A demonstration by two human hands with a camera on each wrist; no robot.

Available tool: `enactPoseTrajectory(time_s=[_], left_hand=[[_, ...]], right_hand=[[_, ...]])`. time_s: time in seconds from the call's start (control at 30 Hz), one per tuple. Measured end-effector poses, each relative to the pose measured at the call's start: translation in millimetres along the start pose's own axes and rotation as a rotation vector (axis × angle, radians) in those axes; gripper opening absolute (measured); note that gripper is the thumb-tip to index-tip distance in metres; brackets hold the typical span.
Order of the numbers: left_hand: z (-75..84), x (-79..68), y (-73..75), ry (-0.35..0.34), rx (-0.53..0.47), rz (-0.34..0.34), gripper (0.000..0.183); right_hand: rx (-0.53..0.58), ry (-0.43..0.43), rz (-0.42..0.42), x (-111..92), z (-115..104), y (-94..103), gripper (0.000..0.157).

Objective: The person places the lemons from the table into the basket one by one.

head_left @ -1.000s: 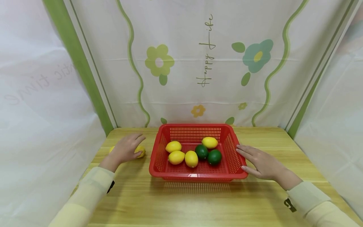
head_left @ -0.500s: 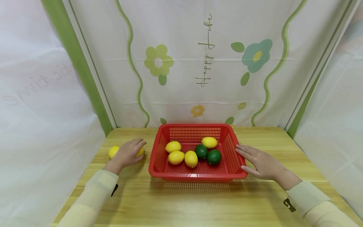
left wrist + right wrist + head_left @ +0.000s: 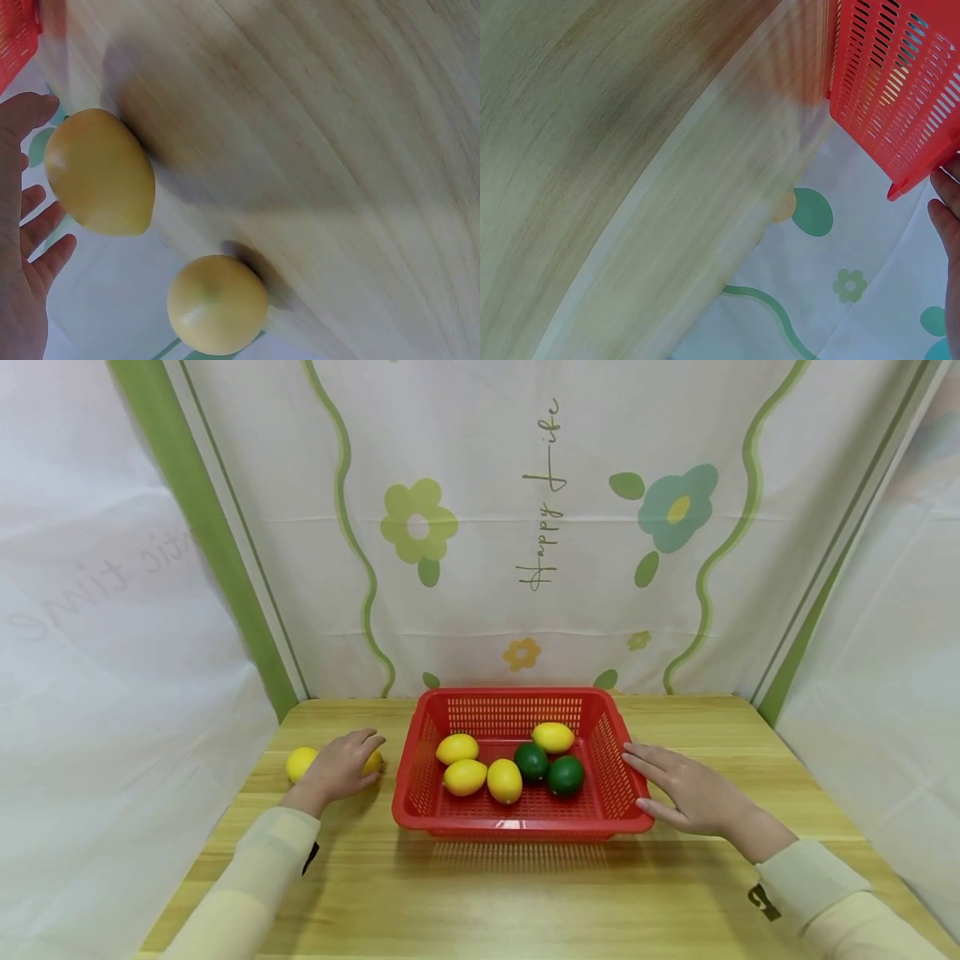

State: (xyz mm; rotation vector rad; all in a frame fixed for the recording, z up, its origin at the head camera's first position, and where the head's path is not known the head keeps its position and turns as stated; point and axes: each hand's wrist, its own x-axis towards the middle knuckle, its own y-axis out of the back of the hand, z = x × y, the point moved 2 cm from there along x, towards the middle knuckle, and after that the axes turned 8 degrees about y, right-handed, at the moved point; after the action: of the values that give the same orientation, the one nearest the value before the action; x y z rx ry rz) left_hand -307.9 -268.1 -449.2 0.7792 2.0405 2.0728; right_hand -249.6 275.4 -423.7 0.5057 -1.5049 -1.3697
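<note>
At the left of the table, my left hand (image 3: 337, 768) is over a lemon (image 3: 372, 763) that lies on the wood, partly hidden by the hand in the head view. In the left wrist view the thumb and loosely spread fingers (image 3: 52, 259) reach around this lemon (image 3: 101, 172), not closed on it. A second lemon (image 3: 302, 764) lies just left of that hand. My right hand (image 3: 690, 789) rests straight fingers against the right rim of a red plastic basket (image 3: 525, 825). Inside the basket are several lemons (image 3: 465, 777) and two dark green, lime-like fruits (image 3: 566, 776).
The basket stands at the middle of the wooden table (image 3: 517, 902), towards its back edge. A white curtain (image 3: 480, 593) with printed flowers and writing hangs right behind the table, with more white cloth (image 3: 112, 693) on both sides.
My left hand has moved slightly to the right and down over the nearer lemon, so the second lemon now shows more fully. The right hand stays at the basket rim.
</note>
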Motion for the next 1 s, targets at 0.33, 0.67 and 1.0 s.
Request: enactPoseTrajectory(time_s=[0.33, 0.67, 1.0], left_hand=[[-2.8, 1.9, -5.7, 0.058, -0.016, -0.062, 0.057], [-3.3, 5.4, -10.7, 0.098, -0.021, -0.121, 0.057], [-3.4, 7.3, -12.7, 0.111, -0.027, -0.172, 0.055]], right_hand=[[-0.001, -0.003, 0.002, -0.9, 1.2, -1.6, 0.063], [0.0, -0.001, -0.004, -1.3, 1.9, -2.4, 0.063], [0.004, 0.008, 0.009, -0.3, 1.2, -1.3, 0.064]])
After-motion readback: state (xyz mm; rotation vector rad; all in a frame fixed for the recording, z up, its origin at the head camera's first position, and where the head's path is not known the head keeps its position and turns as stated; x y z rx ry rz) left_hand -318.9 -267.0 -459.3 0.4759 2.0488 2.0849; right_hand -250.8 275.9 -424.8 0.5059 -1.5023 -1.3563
